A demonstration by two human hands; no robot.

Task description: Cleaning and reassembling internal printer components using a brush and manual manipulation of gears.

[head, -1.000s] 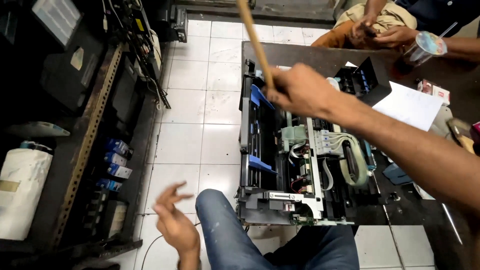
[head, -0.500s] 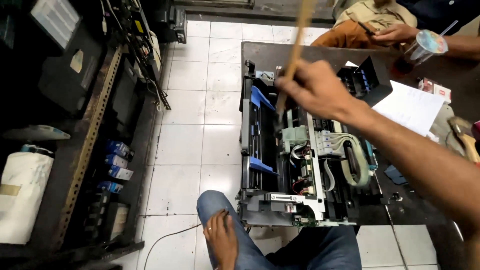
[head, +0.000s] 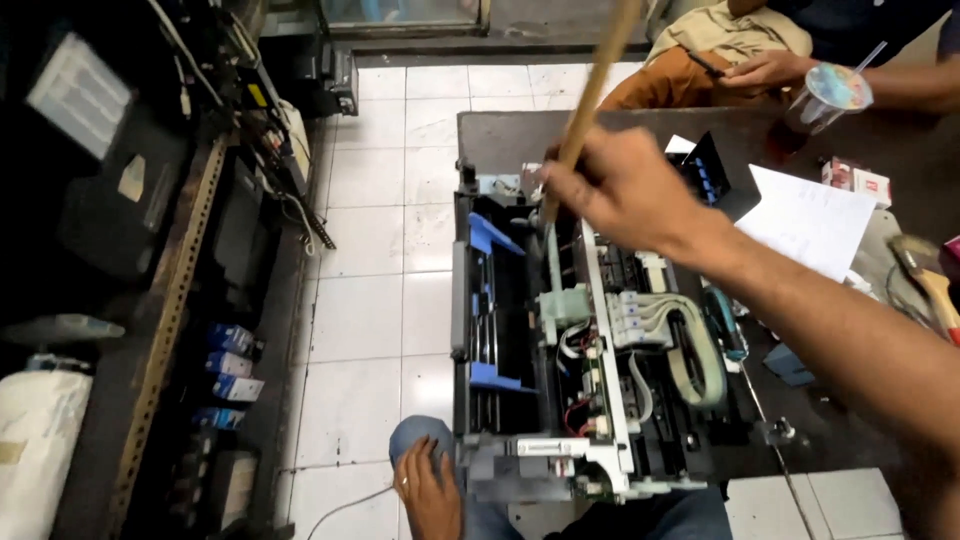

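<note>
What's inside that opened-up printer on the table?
Inside the printer show blue paper guides, a flat ribbon cable and red wires. The right hand, holding a wooden stick, covers the part it pokes.

Matt wooden stick (head: 590,90), plastic printer (head: 560,350)

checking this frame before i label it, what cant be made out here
All in the head view:
- Tip of the wooden stick: hidden behind the right hand, down inside the opened printer.
- Stick's top end: cut off by the upper edge, and motion-blurred.
- Left hand: fingers partly cut by the bottom edge, on the knee.
- White sheet: print too small to read.
- Brush: cut off by the right edge.
</note>
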